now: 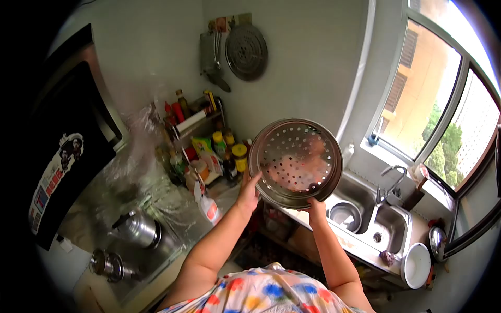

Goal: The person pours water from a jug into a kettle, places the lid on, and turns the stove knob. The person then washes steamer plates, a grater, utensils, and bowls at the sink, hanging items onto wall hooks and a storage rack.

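Observation:
A round metal steamer basket [295, 163] with a perforated base is held up in front of me, its face tilted toward the camera. My left hand [248, 193] grips its lower left rim, and my right hand [315, 211] holds the bottom rim, right of the middle. Both hands are closed on the metal, with some fingers hidden behind it. Reflections show on the shiny base. Below and to the right of the basket is the double sink [369, 219], where a metal bowl [345, 216] sits in the left basin.
A kettle [138, 229] and a metal pot [107, 265] stand on the left. Condiment bottles crowd a corner rack [193, 122]. A spray bottle [207, 203] stands near my left arm. A white basin [416, 266] sits right of the sink, below the faucet [391, 182] and window. A round perforated plate [246, 52] hangs on the wall.

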Available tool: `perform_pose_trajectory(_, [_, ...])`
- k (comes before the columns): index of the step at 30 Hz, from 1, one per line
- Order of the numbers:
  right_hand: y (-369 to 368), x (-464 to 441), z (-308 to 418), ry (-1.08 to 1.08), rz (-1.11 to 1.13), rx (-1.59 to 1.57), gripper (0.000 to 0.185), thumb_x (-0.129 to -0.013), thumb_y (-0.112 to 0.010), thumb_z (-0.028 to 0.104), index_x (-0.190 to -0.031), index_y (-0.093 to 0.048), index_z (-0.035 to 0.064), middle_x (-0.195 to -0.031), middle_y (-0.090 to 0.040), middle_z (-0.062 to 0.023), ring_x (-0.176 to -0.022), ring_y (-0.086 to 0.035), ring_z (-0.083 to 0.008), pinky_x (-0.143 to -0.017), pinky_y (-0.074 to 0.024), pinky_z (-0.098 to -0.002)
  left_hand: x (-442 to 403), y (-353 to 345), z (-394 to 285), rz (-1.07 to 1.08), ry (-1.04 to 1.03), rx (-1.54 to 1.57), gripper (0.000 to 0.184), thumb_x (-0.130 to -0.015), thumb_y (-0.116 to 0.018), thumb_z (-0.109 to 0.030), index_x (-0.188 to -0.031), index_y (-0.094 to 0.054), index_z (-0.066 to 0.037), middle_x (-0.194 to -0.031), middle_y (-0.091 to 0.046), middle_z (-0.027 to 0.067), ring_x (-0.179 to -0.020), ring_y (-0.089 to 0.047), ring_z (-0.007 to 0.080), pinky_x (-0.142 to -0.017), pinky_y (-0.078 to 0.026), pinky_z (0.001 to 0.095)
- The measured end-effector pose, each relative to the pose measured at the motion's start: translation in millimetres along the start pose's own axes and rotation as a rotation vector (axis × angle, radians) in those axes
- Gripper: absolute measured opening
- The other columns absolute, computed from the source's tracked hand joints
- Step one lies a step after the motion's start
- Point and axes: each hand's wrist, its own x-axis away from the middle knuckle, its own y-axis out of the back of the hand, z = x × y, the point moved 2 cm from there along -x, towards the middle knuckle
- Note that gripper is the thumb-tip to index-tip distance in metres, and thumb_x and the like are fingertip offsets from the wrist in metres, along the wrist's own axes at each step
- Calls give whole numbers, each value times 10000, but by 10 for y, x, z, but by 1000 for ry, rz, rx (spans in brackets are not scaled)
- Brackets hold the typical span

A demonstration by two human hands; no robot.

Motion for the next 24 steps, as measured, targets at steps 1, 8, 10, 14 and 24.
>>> perform_pose_trajectory(1, [-130, -122, 69, 63, -48, 11, 346, -718, -429, 24, -1062, -462, 44, -906, -586, -92, -723, -616, -229, -513, -526, -322, -58, 75, -50, -97, 69, -116, 498, -823, -596, -223, -1282, -406, -241, -1154, -504, -72, -1049, -461, 101, -869, -360, 292])
perform_pose_trajectory(8, [-1014, -804, 738, 345, -207, 39, 345, -723, -415, 3, -1063, -447, 50, -884, -576, -100, -658, -608, -215, -461, -496, -285, -685, 667, -103, -152, 200, -2, 342, -805, -602, -334, -1121, -491, -263, -1055, -506, -88, -1009, -428, 89, -931, -219, 360])
perform_pose_trajectory(10, [-1253, -991, 941, 396, -170, 54, 344, -717, -383, 3, -1057, -423, 31, -852, -574, -134, -575, -601, -238, -461, -518, -301, -745, 660, -235, -129, 212, 22, 329, -811, -590, -322, -1118, -492, -257, -1069, -509, -86, -1018, -429, 89, -924, -226, 349])
perform_pose_trajectory(14, [-1670, -1436, 1276, 530, -123, 114, 457, -705, -389, 15, -1157, -349, 61, -966, -550, -139, -685, -618, -253, -480, -535, -305, -878, 689, -457, -123, 181, 6, 333, -827, -565, -328, -1138, -485, -244, -1150, -501, -71, -1051, -423, 97, -929, -226, 341])
perform_pose_trajectory(24, [-2743, -2075, 1768, 612, -109, 136, 396, -786, -416, 81, -1167, -310, 55, -960, -541, -144, -702, -606, -227, -475, -513, -298, -1099, 755, -675, -146, 155, 37, 376, -822, -562, -239, -1185, -476, -197, -1140, -494, -42, -1051, -424, 99, -908, -236, 312])
